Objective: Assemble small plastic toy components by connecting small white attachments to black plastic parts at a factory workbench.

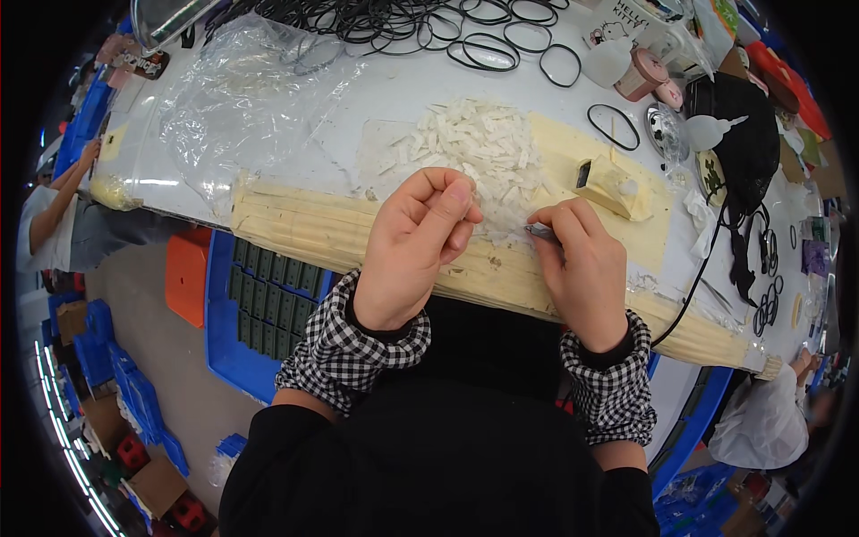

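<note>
The left hand (416, 237) has thumb and forefinger pressed together, other fingers curled; whether they pinch anything is hidden. The right hand (582, 259) has its fingers clamped on a small grey tool (540, 231), mostly covered. On the far side of both lies a pile of white strips (479, 139), near edge partly blocked

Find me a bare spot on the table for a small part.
The table looks bare between the black rings and the white strips, right of the plastic bag. It is crowded at the right end, with black fabric and pink jar.
</note>
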A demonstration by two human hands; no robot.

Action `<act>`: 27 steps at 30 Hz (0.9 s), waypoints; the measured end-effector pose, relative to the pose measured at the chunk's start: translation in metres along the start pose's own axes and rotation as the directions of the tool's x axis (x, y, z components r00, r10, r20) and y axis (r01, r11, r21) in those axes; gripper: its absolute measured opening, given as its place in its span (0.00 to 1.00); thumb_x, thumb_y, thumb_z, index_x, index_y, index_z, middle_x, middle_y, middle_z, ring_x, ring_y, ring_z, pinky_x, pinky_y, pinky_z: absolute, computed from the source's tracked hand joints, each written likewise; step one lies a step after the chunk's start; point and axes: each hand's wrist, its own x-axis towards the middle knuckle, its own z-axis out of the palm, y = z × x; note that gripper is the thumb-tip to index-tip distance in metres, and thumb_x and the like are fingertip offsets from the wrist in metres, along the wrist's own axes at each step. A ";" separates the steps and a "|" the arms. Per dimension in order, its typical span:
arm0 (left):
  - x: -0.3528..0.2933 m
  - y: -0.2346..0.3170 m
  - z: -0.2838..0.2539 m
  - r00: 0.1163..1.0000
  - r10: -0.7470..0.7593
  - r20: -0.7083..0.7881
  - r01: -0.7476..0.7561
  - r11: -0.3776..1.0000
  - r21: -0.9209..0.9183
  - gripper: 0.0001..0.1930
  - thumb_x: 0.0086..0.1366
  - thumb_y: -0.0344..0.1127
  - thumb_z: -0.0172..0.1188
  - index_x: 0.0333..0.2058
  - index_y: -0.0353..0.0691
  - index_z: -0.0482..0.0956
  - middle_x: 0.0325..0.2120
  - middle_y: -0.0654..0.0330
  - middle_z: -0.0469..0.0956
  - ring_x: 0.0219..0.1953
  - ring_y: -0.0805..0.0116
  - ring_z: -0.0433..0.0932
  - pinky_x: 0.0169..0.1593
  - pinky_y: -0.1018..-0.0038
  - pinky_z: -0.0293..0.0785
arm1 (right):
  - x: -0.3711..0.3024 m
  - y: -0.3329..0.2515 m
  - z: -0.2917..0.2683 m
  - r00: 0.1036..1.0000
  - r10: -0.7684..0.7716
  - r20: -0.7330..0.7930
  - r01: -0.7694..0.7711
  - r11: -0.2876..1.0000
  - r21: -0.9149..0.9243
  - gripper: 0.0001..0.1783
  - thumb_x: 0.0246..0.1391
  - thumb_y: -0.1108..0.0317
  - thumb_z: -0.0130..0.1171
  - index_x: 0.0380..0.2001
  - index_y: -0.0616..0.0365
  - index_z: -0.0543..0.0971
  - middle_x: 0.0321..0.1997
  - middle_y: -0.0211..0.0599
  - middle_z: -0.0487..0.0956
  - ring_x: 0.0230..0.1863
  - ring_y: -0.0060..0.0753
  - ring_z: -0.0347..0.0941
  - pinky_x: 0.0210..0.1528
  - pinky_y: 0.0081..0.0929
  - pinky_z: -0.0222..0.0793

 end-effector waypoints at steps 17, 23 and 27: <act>-0.002 -0.005 0.009 0.983 -0.140 0.122 0.151 0.985 -0.083 0.09 0.67 0.35 0.54 0.38 0.35 0.74 0.23 0.69 0.71 0.23 0.85 0.63 0.26 0.88 0.57 | 0.007 -0.035 -0.009 0.962 -0.058 -0.268 0.135 0.951 0.279 0.08 0.44 0.79 0.64 0.30 0.61 0.77 0.29 0.38 0.74 0.24 0.32 0.75 0.24 0.21 0.72; -0.003 -0.005 0.006 0.978 -0.129 0.162 0.146 0.984 -0.102 0.09 0.67 0.36 0.54 0.37 0.35 0.74 0.23 0.69 0.70 0.23 0.85 0.62 0.25 0.88 0.56 | 0.005 -0.032 -0.010 0.993 0.050 -0.108 0.008 0.876 0.482 0.07 0.44 0.81 0.62 0.29 0.63 0.76 0.28 0.35 0.75 0.25 0.24 0.75 0.25 0.16 0.71; -0.004 -0.006 0.007 0.980 -0.116 0.165 0.135 0.985 -0.109 0.09 0.67 0.36 0.55 0.36 0.35 0.74 0.23 0.69 0.70 0.23 0.85 0.61 0.26 0.88 0.56 | 0.004 -0.031 -0.010 0.990 0.135 -0.036 -0.089 0.808 0.583 0.05 0.47 0.78 0.62 0.28 0.62 0.76 0.26 0.32 0.74 0.23 0.18 0.70 0.21 0.13 0.61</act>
